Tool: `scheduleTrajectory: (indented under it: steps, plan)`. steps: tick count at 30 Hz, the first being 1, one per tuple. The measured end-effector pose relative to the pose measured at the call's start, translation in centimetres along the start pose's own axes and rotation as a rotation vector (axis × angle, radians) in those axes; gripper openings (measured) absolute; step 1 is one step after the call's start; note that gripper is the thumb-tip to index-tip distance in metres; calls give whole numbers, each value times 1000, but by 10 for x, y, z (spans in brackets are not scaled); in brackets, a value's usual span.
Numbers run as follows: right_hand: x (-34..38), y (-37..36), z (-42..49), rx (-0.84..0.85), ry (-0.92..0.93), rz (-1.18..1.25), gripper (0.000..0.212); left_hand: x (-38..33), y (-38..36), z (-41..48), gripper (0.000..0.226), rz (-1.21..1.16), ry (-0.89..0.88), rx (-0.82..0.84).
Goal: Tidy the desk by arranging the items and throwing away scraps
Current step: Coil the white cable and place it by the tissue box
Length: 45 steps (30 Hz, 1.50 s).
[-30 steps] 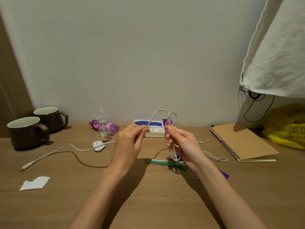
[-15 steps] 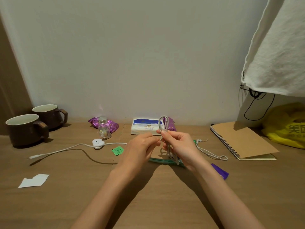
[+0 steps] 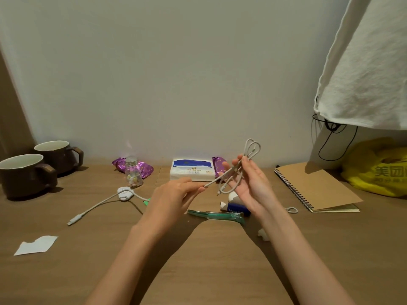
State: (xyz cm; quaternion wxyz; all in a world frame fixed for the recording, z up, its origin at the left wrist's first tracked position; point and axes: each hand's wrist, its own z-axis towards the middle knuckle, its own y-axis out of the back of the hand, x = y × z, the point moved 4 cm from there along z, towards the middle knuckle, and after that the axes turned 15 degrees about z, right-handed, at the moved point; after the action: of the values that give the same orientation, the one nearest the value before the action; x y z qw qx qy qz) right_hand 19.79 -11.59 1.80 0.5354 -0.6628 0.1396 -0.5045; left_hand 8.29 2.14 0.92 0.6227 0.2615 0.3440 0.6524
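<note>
My right hand (image 3: 248, 183) holds a folded white cable (image 3: 251, 150) above the desk, its loops sticking up past my fingers. My left hand (image 3: 174, 199) pinches the free end of the same cable, drawn out to the left. On the wooden desk (image 3: 198, 260) lie a second white cable with an adapter (image 3: 124, 193), a white paper scrap (image 3: 36, 245), a small green scrap (image 3: 146, 201) and a crumpled white scrap (image 3: 263, 234). A green hair clip (image 3: 215, 215) and a blue tube (image 3: 235, 209) lie under my hands.
Two brown mugs (image 3: 26, 172) stand at the far left. A glass jar (image 3: 133, 172), purple wrappers (image 3: 143, 167) and a tissue pack (image 3: 192, 170) line the wall. A spiral notebook (image 3: 315, 188), a yellow bag (image 3: 378, 168) and a hanging white cloth (image 3: 370, 73) are at right.
My hands have risen and moved apart. My left hand now pulls one cable end out leftward, while my right hand lifts the folded loops higher and to the right.
</note>
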Motion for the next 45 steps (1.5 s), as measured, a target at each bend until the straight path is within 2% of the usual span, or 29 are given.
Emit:
scheduleTrajectory:
  steps: [8, 13, 16, 18, 21, 23, 25, 28, 33, 37, 45]
  plan:
    - [-4, -2, 1, 21, -23, 111, 21, -5, -7, 0, 27, -66, -29, 138]
    - [6, 8, 8, -46, 68, -3, 20, 0, -7, -1, 29, -71, -10, 206]
    - [18, 12, 8, -61, 155, -166, 20, 9, -5, -2, 30, -112, 16, 216]
    - [25, 11, 6, -31, 185, -329, 20, 21, -3, 0, 33, -88, 29, 150]
    - [26, 7, 0, 30, 218, -673, 21, 38, 5, 3, 36, -12, 71, -44]
    - [16, 5, -1, 73, 227, -876, 21, 39, 11, 4, 30, -5, 93, -133]
    - [1, 3, -2, 145, 197, -969, 21, 33, 19, 5, 19, -27, 86, -201]
    - [-17, -1, -5, 211, 92, -930, 18, 26, 24, 6, 17, -52, 53, -255]
    - [-32, -4, -10, 216, -40, -848, 18, 17, 17, 6, 21, -75, -21, -257]
    - [-44, -6, -15, 236, -131, -774, 24, 13, 15, 7, 12, -62, -22, -274]
    - [-53, -8, -15, 212, -208, -689, 30, 9, 14, 6, 8, -44, 16, -277]
